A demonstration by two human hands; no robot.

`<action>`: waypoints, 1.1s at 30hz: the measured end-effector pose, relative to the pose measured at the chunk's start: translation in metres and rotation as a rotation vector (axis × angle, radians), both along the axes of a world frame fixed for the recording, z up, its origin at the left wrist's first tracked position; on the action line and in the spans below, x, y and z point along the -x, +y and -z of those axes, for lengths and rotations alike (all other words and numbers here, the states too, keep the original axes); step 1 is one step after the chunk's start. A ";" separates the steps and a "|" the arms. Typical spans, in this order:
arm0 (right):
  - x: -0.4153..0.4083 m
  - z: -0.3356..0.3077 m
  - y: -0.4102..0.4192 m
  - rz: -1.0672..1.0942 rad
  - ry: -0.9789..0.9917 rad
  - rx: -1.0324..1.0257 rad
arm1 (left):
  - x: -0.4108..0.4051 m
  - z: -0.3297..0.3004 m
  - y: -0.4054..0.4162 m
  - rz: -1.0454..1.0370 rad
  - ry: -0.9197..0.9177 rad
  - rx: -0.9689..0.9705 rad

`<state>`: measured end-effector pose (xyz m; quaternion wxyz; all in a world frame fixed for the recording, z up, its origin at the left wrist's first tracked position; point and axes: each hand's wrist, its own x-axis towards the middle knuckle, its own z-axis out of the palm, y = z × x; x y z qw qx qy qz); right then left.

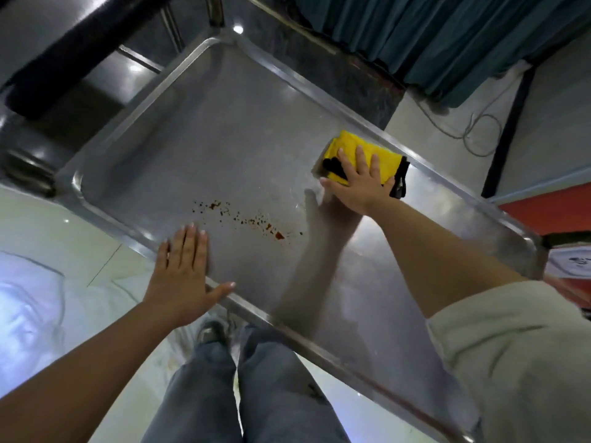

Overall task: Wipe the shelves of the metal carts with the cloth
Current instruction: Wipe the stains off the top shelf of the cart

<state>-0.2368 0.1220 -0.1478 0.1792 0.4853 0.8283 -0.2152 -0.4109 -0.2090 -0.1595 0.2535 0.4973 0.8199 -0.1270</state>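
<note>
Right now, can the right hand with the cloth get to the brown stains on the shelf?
Probably yes. The right hand presses the yellow cloth flat by the far rim; bare shelf lies between it and the brown stains. The left hand rests beside them, not across.

No legible text, label or number anywhere.

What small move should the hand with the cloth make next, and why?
Probably slide the right hand, pressing flat on the yellow cloth by the far rim, toward the brown stains, which remain on the shelf near the left hand.
</note>
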 end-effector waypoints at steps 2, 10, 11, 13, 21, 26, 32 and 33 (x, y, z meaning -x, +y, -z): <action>0.008 -0.001 0.020 0.003 -0.004 0.003 | -0.001 0.000 0.001 -0.011 -0.013 -0.002; 0.004 0.002 0.016 -0.065 -0.022 -0.058 | 0.002 0.001 0.007 -0.011 -0.023 0.007; -0.001 0.001 0.006 -0.082 -0.023 -0.059 | 0.002 0.001 0.008 -0.006 -0.022 0.013; -0.010 -0.001 -0.022 -0.112 -0.020 -0.040 | 0.003 -0.001 0.009 -0.001 -0.035 0.021; -0.030 -0.020 -0.179 -0.220 -0.035 0.015 | 0.006 -0.006 0.007 0.028 -0.105 0.003; -0.024 -0.016 -0.254 -0.284 -0.030 0.012 | 0.021 -0.008 -0.009 0.090 -0.202 -0.056; 0.008 -0.016 -0.221 -0.043 -0.041 -0.052 | 0.071 -0.016 -0.029 0.153 -0.162 -0.073; 0.018 -0.015 -0.220 0.019 -0.032 -0.039 | 0.083 -0.016 -0.029 0.154 -0.137 -0.074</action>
